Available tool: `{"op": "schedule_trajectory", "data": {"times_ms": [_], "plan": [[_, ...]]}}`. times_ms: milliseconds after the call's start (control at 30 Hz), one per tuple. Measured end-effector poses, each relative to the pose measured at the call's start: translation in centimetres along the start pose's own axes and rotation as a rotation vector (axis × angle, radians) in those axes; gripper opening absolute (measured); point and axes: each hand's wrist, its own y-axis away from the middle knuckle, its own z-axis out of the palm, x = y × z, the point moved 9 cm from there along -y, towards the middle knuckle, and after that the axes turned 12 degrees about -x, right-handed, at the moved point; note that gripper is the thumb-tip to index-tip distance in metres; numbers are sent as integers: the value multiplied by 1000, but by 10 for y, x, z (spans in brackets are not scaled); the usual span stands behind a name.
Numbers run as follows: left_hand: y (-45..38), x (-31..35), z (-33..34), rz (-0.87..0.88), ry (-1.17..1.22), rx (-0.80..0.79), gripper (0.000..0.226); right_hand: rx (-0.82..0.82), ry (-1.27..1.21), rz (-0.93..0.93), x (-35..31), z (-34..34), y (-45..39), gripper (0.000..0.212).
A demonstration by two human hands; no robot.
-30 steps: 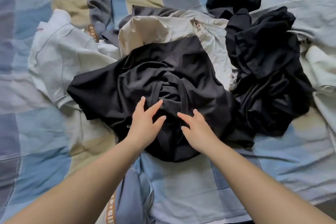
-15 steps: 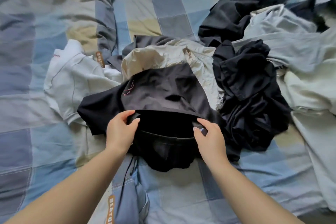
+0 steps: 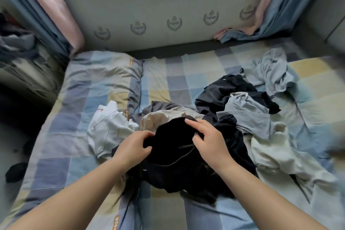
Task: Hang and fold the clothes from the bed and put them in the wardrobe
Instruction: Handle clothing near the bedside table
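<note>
Checked blue, grey and yellow bedding point(image 3: 78, 117) fills the lower frame, and your two bare forearms reach up over it from the bottom corners. At centre, your left hand point(image 3: 133, 146) grips the left edge of a black garment point(image 3: 171, 157), fingers curled into the cloth. Your right hand point(image 3: 209, 141) pinches the same garment's upper right edge, thumb under and fingers over. The garment is bunched between your hands, its lower part trailing onto the bedding toward you.

Just left of it lies a white shirt point(image 3: 106, 127), crumpled. Behind your hands a beige garment point(image 3: 164, 116) peeks out, touching the black one. To the right a cream garment point(image 3: 280, 153) spreads toward the lower right, with a grey shirt point(image 3: 248, 112) and more dark clothes point(image 3: 227, 89) heaped above it. Farther, at right of centre, a pale blue garment point(image 3: 274, 73) lies rumpled.

A pillow point(image 3: 104, 73) in the same check sits at centre left. Beyond the bed, a pale wall panel point(image 3: 158, 11) with crest motifs crosses the top, flanked by pink and blue curtains point(image 3: 276, 3)
</note>
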Motion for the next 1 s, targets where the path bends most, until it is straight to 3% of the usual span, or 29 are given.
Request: {"op": "schedule_trajectory", "data": {"times_ms": [100,200,333,500,633,733,800,900,1000], "plan": [[20,58,-29,45,-42,65,33,-22,75,-161,-56,-34,19,51],[41,118,-64,85,47,204,39,-48,174,-291,-106,-68,40,50],[67,198,-109,292,16,333,38,-57,287,-420,-153,-104,64,46],[100,271,-139,499,-97,363,17,89,383,-477,-193,-163,102,39],[132,316,-155,697,-67,357,31,263,449,-415,-207,-214,133,28],[160,347,-167,831,-56,338,25,383,532,-327,-220,-245,166,25],[174,365,-179,873,61,348,13,442,603,-219,-224,-259,186,29],[204,401,-189,926,177,315,16,559,709,-83,-226,-274,224,39],[229,424,-195,958,412,247,17,630,745,201,-207,-293,271,32]]}}
